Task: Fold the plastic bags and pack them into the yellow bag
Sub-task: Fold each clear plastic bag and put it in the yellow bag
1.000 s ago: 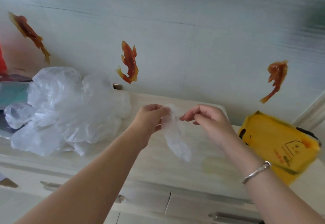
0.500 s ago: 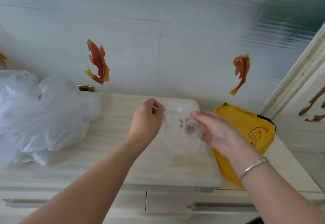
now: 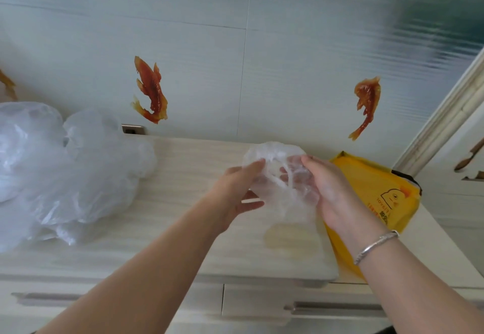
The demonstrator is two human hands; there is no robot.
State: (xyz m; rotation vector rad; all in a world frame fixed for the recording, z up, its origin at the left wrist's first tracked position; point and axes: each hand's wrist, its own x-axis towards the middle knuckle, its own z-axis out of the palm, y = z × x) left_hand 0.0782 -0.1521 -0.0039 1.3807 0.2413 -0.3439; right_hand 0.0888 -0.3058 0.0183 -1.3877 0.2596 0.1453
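Clearly early-to-mid task, judged from the head view: one small clear plastic bag [image 3: 281,184] is being held up above the cabinet top [image 3: 199,176], between both hands, and it is being worked while crumpled, not yet flat or folded. The left hand [image 3: 237,192] is being kept at the bag's left edge, with its upper fingers pressed into the film and its lower fingers spread loose; a firm pinch cannot be told. The right hand [image 3: 327,189] is being cupped round the bag's right side, with fingers seen through the plastic and curled on it. A big pile of loose plastic bags [image 3: 65,166] is being left unfolded at the far left of the cabinet top, so most of the work is judged as remaining. The yellow bag [image 3: 377,189] is lying on the right end, just behind the right hand; what is inside cannot be seen. The held bag's long axis is running roughly top to bottom, with its bunched end up and its looser end hanging toward the cabinet.
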